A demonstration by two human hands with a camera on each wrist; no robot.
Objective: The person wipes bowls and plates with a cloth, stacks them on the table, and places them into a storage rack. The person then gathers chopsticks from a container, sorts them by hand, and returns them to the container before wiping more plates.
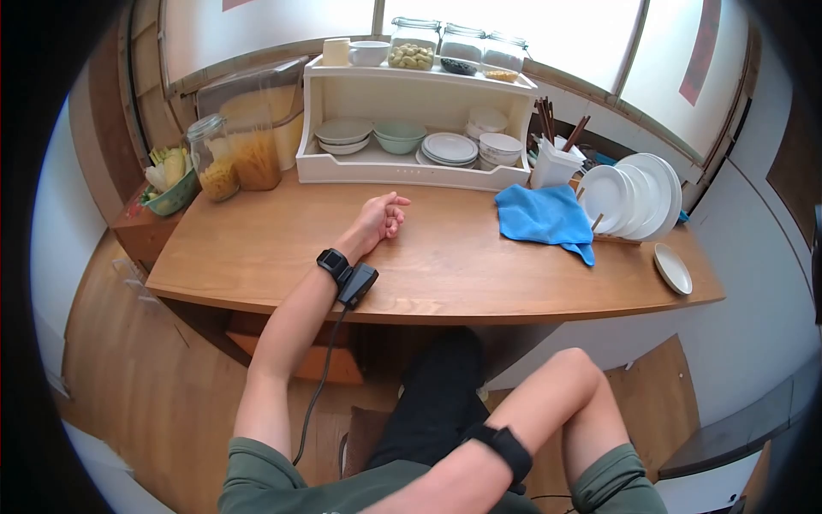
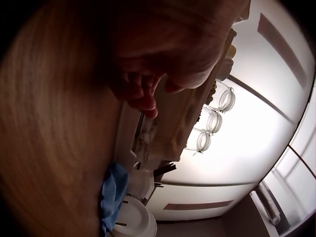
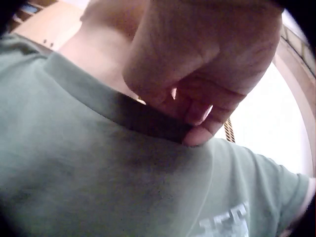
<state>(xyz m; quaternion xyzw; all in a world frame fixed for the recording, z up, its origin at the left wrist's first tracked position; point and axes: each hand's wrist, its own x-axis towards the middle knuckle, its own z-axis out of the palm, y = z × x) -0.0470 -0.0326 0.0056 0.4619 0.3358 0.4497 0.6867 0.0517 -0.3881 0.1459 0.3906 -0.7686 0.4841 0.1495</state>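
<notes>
In an idle step, the empty left hand (image 1: 377, 221) curls loosely before the white dish shelf (image 1: 360, 170) on the brown wooden counter (image 1: 462, 265); the right hand (image 3: 212, 59), grip indeterminate, is at the green fabric collar (image 3: 94, 98); any grasp calls for opened fingers.

Tabletop (image 1: 428, 274) under left hand (image 1: 377, 221): warm brown, wood-grain streaks. Cloth (image 1: 546, 214) off to that hand's right: super bright blue. Tee (image 3: 108, 148) by right hand (image 3: 202, 59): muted green, pale blocky print (image 3: 227, 222).

A wooden table (image 1: 445, 265) bears a white shelf unit (image 1: 411, 174) at its back. Left of the unit stand a glass jar (image 1: 216, 167) and a tall pasta container (image 1: 254, 154); to its right, a blue cloth (image 1: 544, 214), racked white plates (image 1: 638, 197) and a small dish (image 1: 673, 269).
</notes>
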